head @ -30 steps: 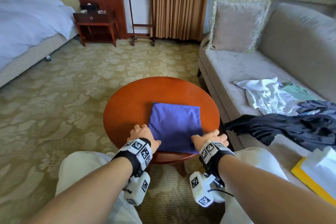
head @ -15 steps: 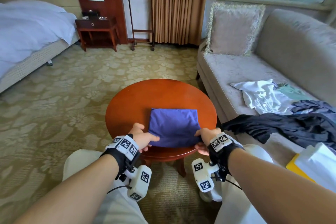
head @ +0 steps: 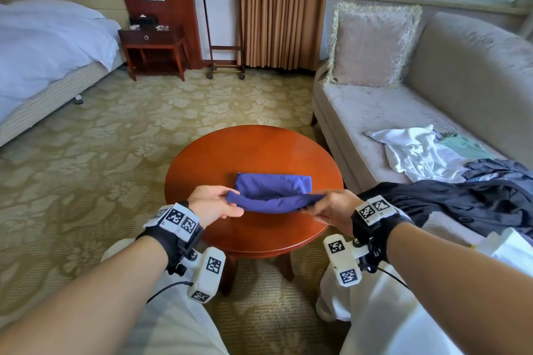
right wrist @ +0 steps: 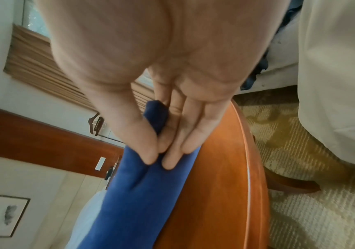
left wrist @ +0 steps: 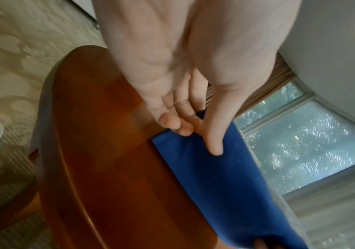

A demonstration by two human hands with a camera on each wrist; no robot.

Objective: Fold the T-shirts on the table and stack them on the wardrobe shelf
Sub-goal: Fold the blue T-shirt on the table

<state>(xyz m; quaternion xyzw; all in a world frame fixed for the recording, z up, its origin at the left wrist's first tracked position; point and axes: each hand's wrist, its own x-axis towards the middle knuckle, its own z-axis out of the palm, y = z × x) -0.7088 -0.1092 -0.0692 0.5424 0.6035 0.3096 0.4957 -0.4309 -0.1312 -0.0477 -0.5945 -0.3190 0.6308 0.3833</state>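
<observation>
Since a second ago the shirt's (head: 274, 192) near edge has risen off the table (head: 253, 150), left hand (head: 215, 204) and right hand (head: 331, 209) pinching its corners at six o'clock, likely to fold it toward twelve.

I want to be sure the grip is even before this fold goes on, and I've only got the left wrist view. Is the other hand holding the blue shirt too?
Observer: Yes. The right hand pinches the other near corner of the blue T-shirt between thumb and fingers.
Operator: Is the whole shirt off the table?
Observer: No. The head view shows only the near edge raised; the far part lies on the round table.
Operator: Anything else waiting to be folded?
Observer: A white garment and a dark garment lie crumpled on the sofa, right of the table.
</observation>
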